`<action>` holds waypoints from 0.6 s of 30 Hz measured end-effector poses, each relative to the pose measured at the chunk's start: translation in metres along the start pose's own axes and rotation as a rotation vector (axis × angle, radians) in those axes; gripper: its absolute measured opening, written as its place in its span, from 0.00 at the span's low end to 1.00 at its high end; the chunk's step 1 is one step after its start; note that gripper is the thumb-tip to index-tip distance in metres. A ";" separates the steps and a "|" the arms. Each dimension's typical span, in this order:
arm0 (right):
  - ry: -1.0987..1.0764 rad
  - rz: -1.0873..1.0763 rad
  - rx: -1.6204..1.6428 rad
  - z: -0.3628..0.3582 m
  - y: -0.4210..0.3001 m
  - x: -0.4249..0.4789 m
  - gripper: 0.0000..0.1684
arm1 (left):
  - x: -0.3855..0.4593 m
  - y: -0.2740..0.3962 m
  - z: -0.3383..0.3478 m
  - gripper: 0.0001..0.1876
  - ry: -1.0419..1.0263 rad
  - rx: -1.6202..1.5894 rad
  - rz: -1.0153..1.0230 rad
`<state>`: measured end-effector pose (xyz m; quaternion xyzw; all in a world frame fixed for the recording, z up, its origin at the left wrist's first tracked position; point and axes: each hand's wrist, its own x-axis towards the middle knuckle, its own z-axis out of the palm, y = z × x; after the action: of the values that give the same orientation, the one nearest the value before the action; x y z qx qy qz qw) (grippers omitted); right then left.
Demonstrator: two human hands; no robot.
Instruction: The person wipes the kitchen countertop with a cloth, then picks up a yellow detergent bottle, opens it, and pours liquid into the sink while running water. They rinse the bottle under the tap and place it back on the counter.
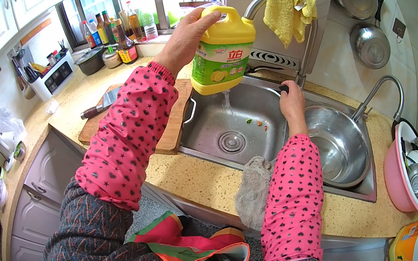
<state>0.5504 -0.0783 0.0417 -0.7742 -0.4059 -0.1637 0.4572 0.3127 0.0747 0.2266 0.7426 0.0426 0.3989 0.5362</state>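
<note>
Raised over the left side of the sink, my left hand [191,30] grips the handle of a yellow dish soap jug [224,52] with a green label. The jug is roughly upright. A stream of water [227,100] shows below it and runs into the stainless steel sink basin [210,120]; the spout end is hidden behind the jug. At the basin's back right, my right hand [294,105] holds a small black handle [284,88], whose other end I cannot make out. A few food scraps [258,123] lie in the basin near the drain strainer [231,141].
A steel pot [338,152] stands right of the basin. On the left, a cleaver [101,105] rests on a wooden cutting board [170,124]. A grey rag [253,192] hangs over the counter edge, a yellow towel [289,11] over the faucet. A pink basin [400,179] holds dishes.
</note>
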 end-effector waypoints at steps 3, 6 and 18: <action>0.000 0.005 -0.003 0.001 0.001 0.001 0.14 | 0.000 0.002 -0.001 0.26 -0.003 0.021 -0.007; -0.003 0.012 -0.002 0.002 0.000 0.002 0.14 | 0.002 0.003 -0.002 0.27 0.003 0.089 0.019; -0.068 0.038 0.004 0.001 0.012 0.012 0.16 | -0.022 0.037 0.017 0.24 -0.018 -0.012 -0.007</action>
<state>0.5669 -0.0752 0.0420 -0.7861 -0.4067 -0.1277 0.4477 0.2951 0.0353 0.2436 0.7427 0.0381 0.3906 0.5426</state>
